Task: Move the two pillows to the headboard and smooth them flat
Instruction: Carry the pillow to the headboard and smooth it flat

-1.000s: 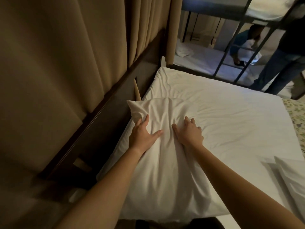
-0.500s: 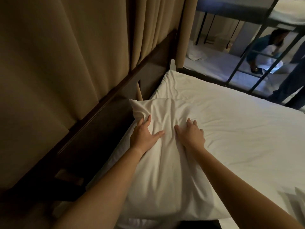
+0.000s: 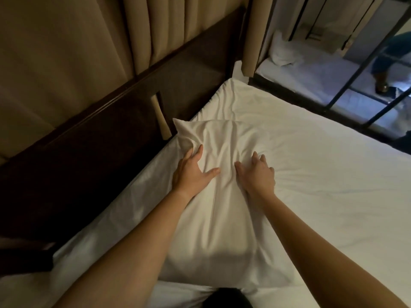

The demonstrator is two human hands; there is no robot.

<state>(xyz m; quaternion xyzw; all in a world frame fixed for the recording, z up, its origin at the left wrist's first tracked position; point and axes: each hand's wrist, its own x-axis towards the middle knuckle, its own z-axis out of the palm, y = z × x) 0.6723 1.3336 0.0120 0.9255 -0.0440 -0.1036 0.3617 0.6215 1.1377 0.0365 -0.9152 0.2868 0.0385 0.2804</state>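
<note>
**Sam:** What step is this?

**Mia:** Smoothing, I think. The soft white rectangular pillow [image 3: 222,218] lies on the white bed sheet [image 3: 329,174]. It is near the dark wooden headboard [image 3: 100,147], which is over at 9 o'clock.

**Sam:** Where are the hands?

**Mia:** Both are on the far half of the pillow. The left hand [image 3: 191,172] is on the 9 o'clock side and the right hand [image 3: 255,176] on the 3 o'clock side. Both arms reach out long from 6 o'clock.

**Sam:** Are they grabbing it?

**Mia:** No. The left fingers are straight and spread, palm down, pressing. The right fingers bend a little and push into the cloth, but they hold nothing.

**Sam:** Is the pillow flat?

**Mia:** Not yet. Wrinkles bunch up between the hands and run toward 12 o'clock.

**Sam:** What comes next?

**Mia:** I think the hands should slide apart, to 9 and 3 o'clock, and push the wrinkles out. They should go gently, so the pillow does not slip from the headboard. I cannot see the other pillow. It must be brought here too.
</note>
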